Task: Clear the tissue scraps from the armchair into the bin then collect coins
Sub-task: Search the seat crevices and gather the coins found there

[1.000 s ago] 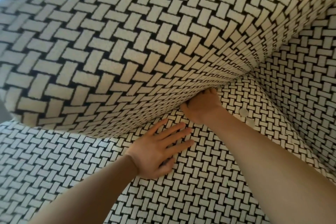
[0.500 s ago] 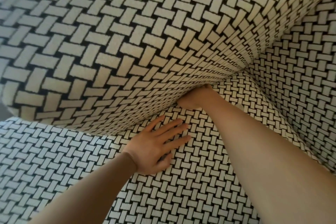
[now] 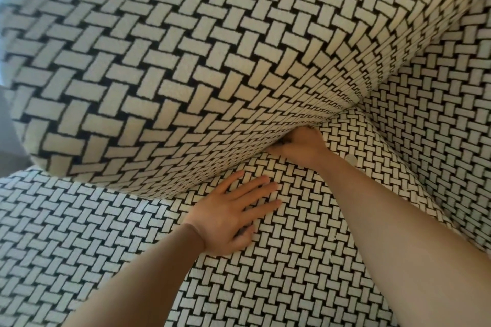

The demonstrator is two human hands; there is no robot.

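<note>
The right grip [image 3: 300, 147] is reaching into the crease where the big cushion [image 3: 186, 74] is meeting the seat [image 3: 292, 260]. Its fingers are hiding under the cushion edge, so I cannot tell whether they are pinching anything or lying loose. The left grip [image 3: 228, 220] is lying flat on the seat near it, fingers spread, pressing the fabric down. A small pale disc [image 3: 351, 159] is sitting on the seat just beside the right wrist; it is probably a coin, though too small to be sure. No tissue scraps and no bin are showing. Judging by this, the crease search is going on, likely for coins. The next move is calling for feeling along the crease, drawing out any find in a firm pinch, then picking up the disc, which is blending into the pattern.
</note>
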